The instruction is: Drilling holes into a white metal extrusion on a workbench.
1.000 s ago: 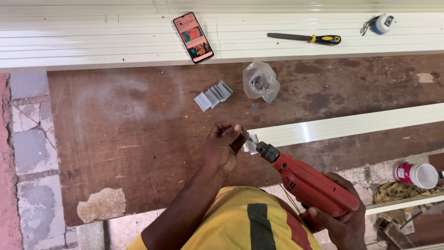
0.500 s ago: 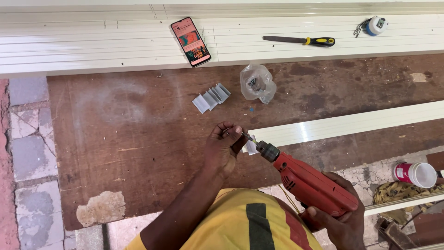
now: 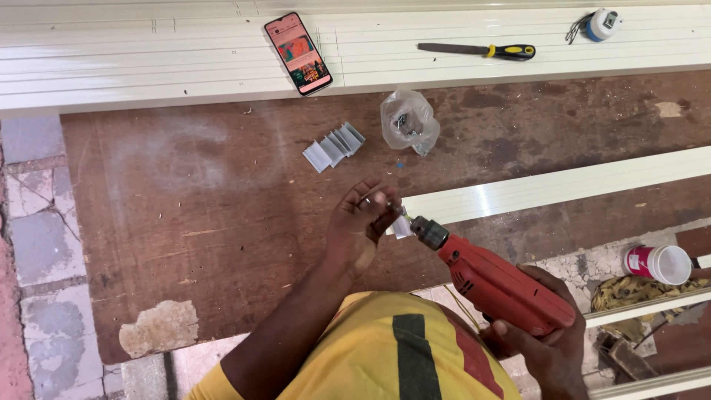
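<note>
My right hand [image 3: 546,354] grips the handle of a red power drill [image 3: 495,281], whose chuck points up and left. My left hand [image 3: 361,227] is right at the drill's tip, fingers pinched around a small pale metal piece [image 3: 402,227] at the end of a long cream aluminium profile [image 3: 563,187] lying on the brown board [image 3: 192,222]. The bit itself is hidden by my fingers.
A row of small grey metal clips [image 3: 333,147] and a clear plastic bag of screws [image 3: 409,121] lie just beyond my hands. On the wide cream panels at the back rest a phone [image 3: 298,52], a yellow-handled screwdriver [image 3: 480,50] and a tape measure [image 3: 603,24]. A red-and-white cup [image 3: 656,264] stands at right.
My left hand's fingers have shifted slightly at the drill's tip; the drill and profile stay in place. The view has tilted a little.
</note>
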